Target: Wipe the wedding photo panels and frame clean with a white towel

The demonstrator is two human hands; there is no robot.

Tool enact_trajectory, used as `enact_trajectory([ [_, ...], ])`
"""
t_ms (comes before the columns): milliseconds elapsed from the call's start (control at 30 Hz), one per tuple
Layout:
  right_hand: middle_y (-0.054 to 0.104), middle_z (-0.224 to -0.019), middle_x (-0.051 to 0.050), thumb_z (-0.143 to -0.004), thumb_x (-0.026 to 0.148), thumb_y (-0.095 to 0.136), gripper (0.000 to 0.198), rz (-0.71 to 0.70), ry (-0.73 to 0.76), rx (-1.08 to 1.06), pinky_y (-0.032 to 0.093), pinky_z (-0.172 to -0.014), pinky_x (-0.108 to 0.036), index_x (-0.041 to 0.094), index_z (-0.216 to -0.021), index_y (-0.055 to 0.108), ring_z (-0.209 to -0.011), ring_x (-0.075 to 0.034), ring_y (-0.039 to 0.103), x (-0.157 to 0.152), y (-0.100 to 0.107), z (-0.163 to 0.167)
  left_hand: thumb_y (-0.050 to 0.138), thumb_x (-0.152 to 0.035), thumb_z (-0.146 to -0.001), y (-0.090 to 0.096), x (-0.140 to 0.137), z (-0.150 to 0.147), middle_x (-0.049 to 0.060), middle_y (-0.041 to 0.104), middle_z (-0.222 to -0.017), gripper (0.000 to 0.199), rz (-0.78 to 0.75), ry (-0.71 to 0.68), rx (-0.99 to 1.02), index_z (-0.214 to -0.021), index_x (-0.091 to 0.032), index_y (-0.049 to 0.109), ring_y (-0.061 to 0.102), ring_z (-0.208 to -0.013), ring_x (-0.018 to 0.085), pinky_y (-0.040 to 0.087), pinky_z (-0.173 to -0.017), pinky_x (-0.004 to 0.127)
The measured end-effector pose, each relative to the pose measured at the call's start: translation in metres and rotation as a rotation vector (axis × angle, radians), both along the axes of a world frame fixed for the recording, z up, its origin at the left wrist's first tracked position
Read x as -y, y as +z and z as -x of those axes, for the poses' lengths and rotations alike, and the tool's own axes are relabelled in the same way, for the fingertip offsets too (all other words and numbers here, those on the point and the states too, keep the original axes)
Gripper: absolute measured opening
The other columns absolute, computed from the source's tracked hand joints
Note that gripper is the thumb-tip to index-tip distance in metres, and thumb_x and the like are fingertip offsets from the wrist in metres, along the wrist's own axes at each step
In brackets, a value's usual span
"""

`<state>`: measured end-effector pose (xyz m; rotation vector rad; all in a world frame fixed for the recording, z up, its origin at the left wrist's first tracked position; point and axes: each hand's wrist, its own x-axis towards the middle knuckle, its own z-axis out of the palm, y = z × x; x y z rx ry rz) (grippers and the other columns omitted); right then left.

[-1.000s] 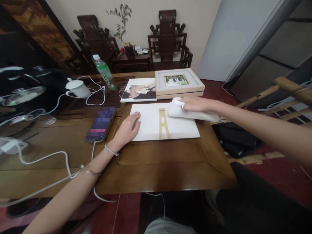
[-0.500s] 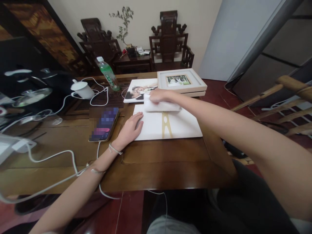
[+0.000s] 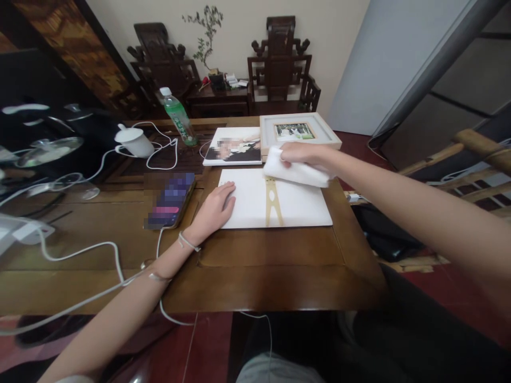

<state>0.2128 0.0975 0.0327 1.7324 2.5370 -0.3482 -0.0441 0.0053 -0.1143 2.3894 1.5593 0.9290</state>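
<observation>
On the wooden surface (image 3: 271, 266) before us lies one white board (image 3: 243, 199), with one tan stand (image 3: 270, 186) on its upturned face. Our left hand (image 3: 215, 207) rests palm down on the board's left edge, its grip loosely spread and holding nothing; two bracelets (image 3: 189, 243) circle that arm. Our right hand (image 3: 299, 153) has its grip closed around one folded white cloth (image 3: 295, 173), over the board's far right part.

Beyond the board's left half we see one photo panel (image 3: 239, 150); beyond its right half, one framed picture (image 3: 294, 131). Left of the board lies one phone (image 3: 173, 202), and farther off to its left stand one green bottle (image 3: 179, 119) and one lidded white mug (image 3: 134, 143). White cables (image 3: 118, 263) run left of it too, too tangled for us to count.

Well past the board, two dark carved chairs (image 3: 279, 58) stand against a pale wall (image 3: 243, 32), one potted plant (image 3: 216, 81) between them on a low table (image 3: 223, 103). Right of the board is one light wooden chair (image 3: 479, 143), above a red tiled floor (image 3: 211, 330).
</observation>
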Motion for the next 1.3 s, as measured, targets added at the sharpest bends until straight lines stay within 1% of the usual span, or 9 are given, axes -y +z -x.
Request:
enact_trajectory([
  [100, 0.072, -0.119, -0.02, -0.081, 0.01, 0.052, 0.043, 0.065, 0.176, 0.004, 0.048, -0.073, -0.032, 0.007, -0.121, 0.068, -0.096, -0.028, 0.067, -0.001, -0.009, 0.041, 0.046, -0.033, -0.099, -0.001, -0.001, 0.001, 0.022, 0.064, -0.141, 0.045, -0.003, 0.001, -0.001, -0.128, -0.006, 0.066, 0.059, -0.136, 0.034, 0.043, -0.12, 0.053],
  [233, 0.072, -0.12, -0.021, -0.091, 0.014, 0.049, 0.036, -0.013, 0.344, 0.002, 0.045, -0.082, -0.034, 0.011, -0.119, 0.071, -0.108, -0.03, 0.065, 0.022, -0.025, 0.072, 0.042, -0.031, -0.099, 0.001, -0.001, 0.001, 0.019, 0.065, -0.141, 0.042, 0.008, 0.002, 0.013, -0.126, -0.01, 0.066, 0.06, -0.134, 0.032, 0.044, -0.118, 0.054],
  [533, 0.072, -0.105, -0.018, -0.087, 0.011, 0.05, 0.032, 0.018, 0.648, 0.017, 0.044, -0.076, -0.04, 0.013, -0.109, 0.073, -0.088, -0.026, 0.065, 0.156, -0.043, 0.043, 0.042, -0.025, -0.097, 0.003, 0.0, 0.004, 0.02, 0.062, -0.144, 0.043, 0.047, -0.008, -0.002, -0.129, -0.009, 0.065, 0.056, -0.138, 0.032, 0.042, -0.121, 0.053],
  [600, 0.073, -0.104, -0.017, -0.088, 0.012, 0.05, 0.031, 0.054, 0.624, 0.023, 0.044, -0.073, -0.038, 0.015, -0.11, 0.073, -0.087, -0.026, 0.065, 0.156, -0.039, 0.04, 0.044, -0.026, -0.097, 0.002, -0.001, 0.004, 0.018, 0.062, -0.145, 0.042, 0.052, -0.007, 0.004, -0.13, -0.011, 0.064, 0.055, -0.139, 0.031, 0.041, -0.121, 0.054],
  [700, 0.073, -0.105, -0.018, -0.09, 0.013, 0.05, 0.035, 0.067, 0.501, 0.063, 0.042, -0.069, -0.035, 0.014, -0.117, 0.071, -0.089, -0.027, 0.066, 0.125, -0.033, 0.043, 0.044, -0.026, -0.096, 0.001, -0.002, 0.004, 0.018, 0.062, -0.145, 0.042, 0.049, -0.014, -0.001, -0.131, -0.012, 0.064, 0.056, -0.138, 0.031, 0.041, -0.121, 0.053],
  [833, 0.071, -0.114, -0.023, -0.093, 0.013, 0.046, 0.04, -0.065, 0.419, 0.078, 0.042, -0.071, -0.036, 0.011, -0.127, 0.067, -0.099, -0.031, 0.067, 0.065, -0.035, 0.053, 0.042, -0.028, -0.097, -0.001, -0.002, 0.003, 0.02, 0.063, -0.143, 0.044, 0.019, 0.002, -0.008, -0.129, -0.009, 0.065, 0.057, -0.137, 0.032, 0.042, -0.12, 0.053],
  [933, 0.069, -0.12, -0.024, -0.094, 0.011, 0.043, 0.043, -0.128, 0.405, 0.091, 0.044, -0.076, -0.037, 0.009, -0.131, 0.064, -0.106, -0.033, 0.066, 0.042, -0.045, 0.06, 0.042, -0.03, -0.098, -0.001, -0.001, 0.003, 0.017, 0.064, -0.142, 0.043, 0.014, 0.014, -0.004, -0.129, -0.012, 0.065, 0.058, -0.137, 0.031, 0.042, -0.12, 0.054],
  [1133, 0.066, -0.129, -0.023, -0.089, 0.004, 0.047, 0.045, -0.154, 0.505, 0.128, 0.042, -0.1, -0.053, 0.011, -0.129, 0.065, -0.121, -0.035, 0.058, 0.083, -0.06, 0.059, 0.043, -0.03, -0.096, 0.001, -0.001, 0.003, 0.017, 0.064, -0.143, 0.043, 0.03, 0.006, -0.009, -0.129, -0.012, 0.066, 0.058, -0.137, 0.031, 0.042, -0.12, 0.052],
  [1300, 0.07, -0.12, -0.023, -0.087, 0.006, 0.051, 0.038, -0.056, 0.647, 0.1, 0.045, -0.096, -0.054, 0.012, -0.118, 0.072, -0.111, -0.035, 0.062, 0.14, -0.051, 0.044, 0.043, -0.028, -0.096, 0.002, -0.001, 0.003, 0.017, 0.064, -0.143, 0.043, 0.036, 0.011, -0.012, -0.129, -0.011, 0.066, 0.058, -0.137, 0.031, 0.042, -0.121, 0.052],
])
